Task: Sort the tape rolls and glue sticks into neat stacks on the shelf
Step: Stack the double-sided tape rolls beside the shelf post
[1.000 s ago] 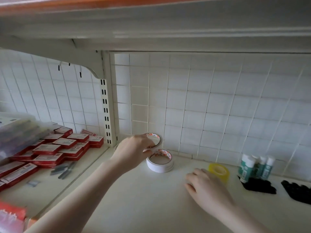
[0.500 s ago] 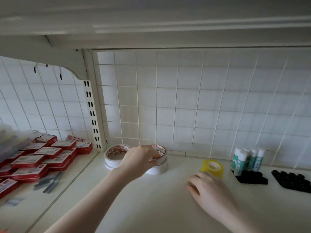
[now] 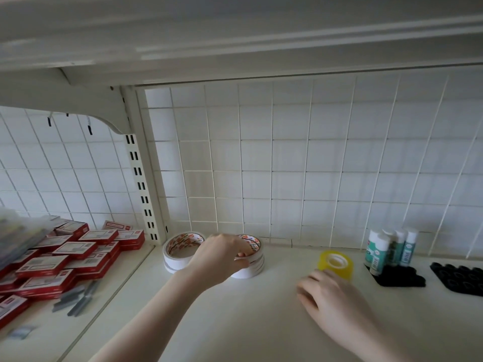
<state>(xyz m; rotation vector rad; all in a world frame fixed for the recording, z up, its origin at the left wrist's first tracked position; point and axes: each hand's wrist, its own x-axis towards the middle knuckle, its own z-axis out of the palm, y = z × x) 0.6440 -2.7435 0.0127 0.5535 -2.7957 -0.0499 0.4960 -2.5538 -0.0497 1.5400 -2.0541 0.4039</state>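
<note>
Head view, cream shelf point(image 3: 235, 322), white grid backing point(image 3: 287, 165), left hand point(image 3: 222, 257) gripping tape stack point(image 3: 252, 265), right hand point(image 3: 332, 296) relaxed

white wire-grid back panel point(image 3: 287, 165), cream shelf point(image 3: 235, 322)

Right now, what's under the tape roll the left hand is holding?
More white tape rolls, stacked flat on the shelf. The left hand grips the top roll and covers the stack's near-left side, so the exact count can't be seen.
</note>
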